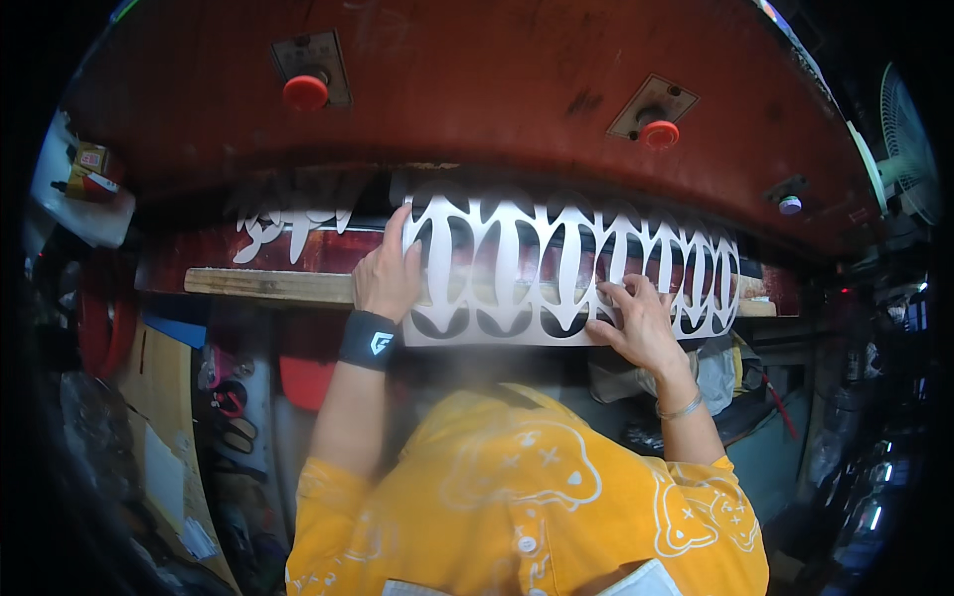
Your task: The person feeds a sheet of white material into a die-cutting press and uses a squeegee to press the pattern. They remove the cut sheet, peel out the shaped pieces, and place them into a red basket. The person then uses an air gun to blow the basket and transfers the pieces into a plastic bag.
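A white sheet [569, 270] with rows of large oval cut-outs lies across the opening under a red-brown machine body, its near edge hanging over a wooden bar. My left hand [386, 280], with a black band on the wrist, is at the sheet's left edge. Its index finger stretches up along that edge, and the thumb side presses against the sheet. Toward the right, my right hand [641, 326] grips the sheet near its lower edge, thumb and fingers bent around the narrow webs between cut-outs. The sheet's far edge passes into shadow under the machine.
Loose white cut pieces [298, 221] lie left of the sheet. The wooden bar [268, 285] runs along the front. Two red push buttons [306, 92] sit on the machine body [477, 79] above. A fan [899, 159] stands at far right, a small yellow-and-red box [92, 174] at far left.
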Action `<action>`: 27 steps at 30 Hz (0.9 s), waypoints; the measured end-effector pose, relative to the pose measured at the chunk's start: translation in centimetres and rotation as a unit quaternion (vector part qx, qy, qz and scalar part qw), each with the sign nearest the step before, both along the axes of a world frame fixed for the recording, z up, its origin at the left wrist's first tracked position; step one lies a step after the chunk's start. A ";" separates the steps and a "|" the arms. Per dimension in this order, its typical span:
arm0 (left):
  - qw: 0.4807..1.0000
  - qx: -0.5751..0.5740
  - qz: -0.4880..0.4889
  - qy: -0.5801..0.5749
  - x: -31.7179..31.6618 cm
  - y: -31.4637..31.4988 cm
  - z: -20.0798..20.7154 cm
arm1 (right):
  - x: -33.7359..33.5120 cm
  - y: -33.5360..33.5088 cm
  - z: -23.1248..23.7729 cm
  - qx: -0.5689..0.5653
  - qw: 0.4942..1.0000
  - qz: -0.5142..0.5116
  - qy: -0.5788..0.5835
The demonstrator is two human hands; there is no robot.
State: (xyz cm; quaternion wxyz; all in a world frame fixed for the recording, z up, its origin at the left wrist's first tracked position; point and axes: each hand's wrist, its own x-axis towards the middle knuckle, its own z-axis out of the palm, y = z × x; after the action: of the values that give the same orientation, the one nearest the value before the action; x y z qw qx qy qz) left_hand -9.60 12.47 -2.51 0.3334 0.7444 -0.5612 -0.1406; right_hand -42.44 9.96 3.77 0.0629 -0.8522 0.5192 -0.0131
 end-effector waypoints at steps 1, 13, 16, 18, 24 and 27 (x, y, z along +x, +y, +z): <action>1.000 0.005 0.009 0.001 -0.4 0.0 0.1 | -0.2 -0.3 1.0 0.015 1.000 0.006 0.008; 0.997 -0.005 -0.012 0.080 -1.7 -0.9 0.9 | 13.9 -17.3 4.3 0.081 0.975 0.104 -0.177; 0.991 0.099 -0.018 0.085 -2.1 -0.8 1.2 | 20.5 -19.3 0.1 0.077 0.981 0.065 -0.168; 0.991 0.092 -0.027 0.091 -2.3 -0.8 1.3 | 23.5 -19.7 -1.6 0.038 0.985 0.052 -0.162; 0.992 0.046 -0.038 0.111 -1.3 -1.0 1.6 | 22.7 -21.2 -0.8 0.080 0.949 0.068 -0.296; 0.993 0.047 -0.060 0.085 -0.9 -1.1 1.7 | 19.4 -22.5 0.1 0.144 0.924 0.040 -0.353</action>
State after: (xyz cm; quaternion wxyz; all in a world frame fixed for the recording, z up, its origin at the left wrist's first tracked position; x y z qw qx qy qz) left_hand -10.52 11.36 -0.79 0.3362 0.7096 -0.5669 -0.2493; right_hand -23.08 -12.55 3.91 0.3647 -0.7944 0.4250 -0.2352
